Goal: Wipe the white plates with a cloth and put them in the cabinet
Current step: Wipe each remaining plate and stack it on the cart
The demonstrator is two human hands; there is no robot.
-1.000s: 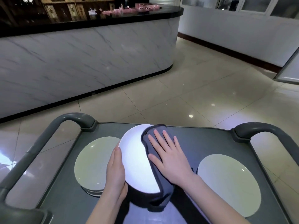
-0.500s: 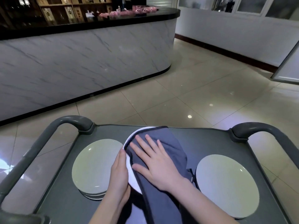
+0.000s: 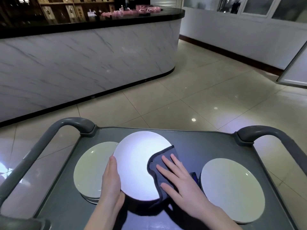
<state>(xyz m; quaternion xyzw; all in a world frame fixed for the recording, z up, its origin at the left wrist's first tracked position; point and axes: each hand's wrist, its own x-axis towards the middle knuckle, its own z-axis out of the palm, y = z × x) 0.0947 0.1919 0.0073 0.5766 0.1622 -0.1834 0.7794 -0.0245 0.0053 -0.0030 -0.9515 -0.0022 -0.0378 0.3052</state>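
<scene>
White plate [image 3: 137, 165]: over cart [image 3: 199, 141] centre, overlapping L stack [image 3: 89, 170].
L hand [image 3: 111, 181]: grips plate rim at 9 o'clock.
R hand [image 3: 181, 183]: fingers straight, spread, pressing grey cloth [image 3: 163, 159] on plate at 4 o'clock.
R stack [image 3: 229, 188]: 3 o'clock, apart from plate.

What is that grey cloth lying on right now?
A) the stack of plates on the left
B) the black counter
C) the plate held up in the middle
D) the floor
C: the right hand presses the grey cloth flat against the right side of the white plate, which the left hand holds by its edge.
</scene>
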